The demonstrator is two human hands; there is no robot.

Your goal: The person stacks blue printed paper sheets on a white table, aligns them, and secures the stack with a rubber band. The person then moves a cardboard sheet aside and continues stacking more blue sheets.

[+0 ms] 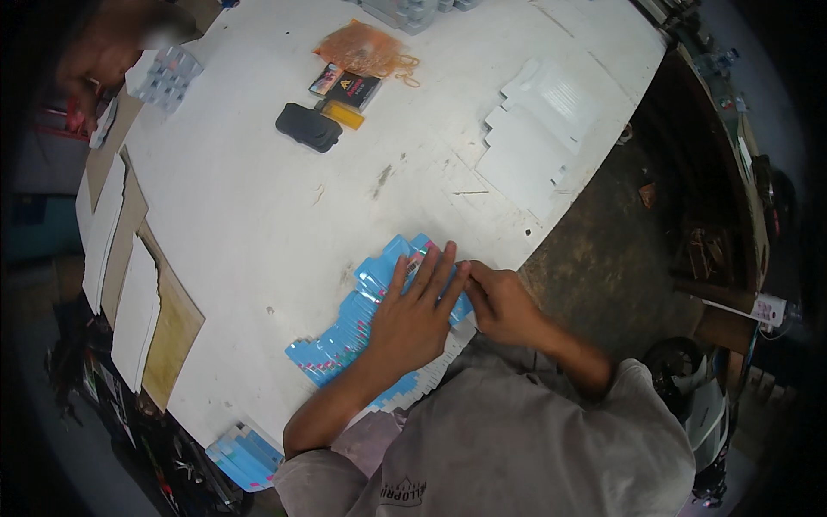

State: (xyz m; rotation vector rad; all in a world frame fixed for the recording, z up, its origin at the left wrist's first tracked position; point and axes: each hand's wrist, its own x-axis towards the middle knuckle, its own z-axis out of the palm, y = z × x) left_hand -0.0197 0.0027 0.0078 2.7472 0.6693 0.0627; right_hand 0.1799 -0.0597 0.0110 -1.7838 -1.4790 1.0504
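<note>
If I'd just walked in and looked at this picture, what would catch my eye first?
Probably the overlapping bright-blue pieces at the near edge of the white table, with the left hand spread over them and the right hand at their right side. Next, the crinkled orange bag toward the far side, with a yellow item and a dark rounded case nearer the person.

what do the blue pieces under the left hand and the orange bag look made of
Blue pieces: probably thin printed card, glossy, judging by bright highlights and stepped, flat edges.
Orange bag: likely thin plastic film, as it looks crinkled and slightly see-through.
</note>
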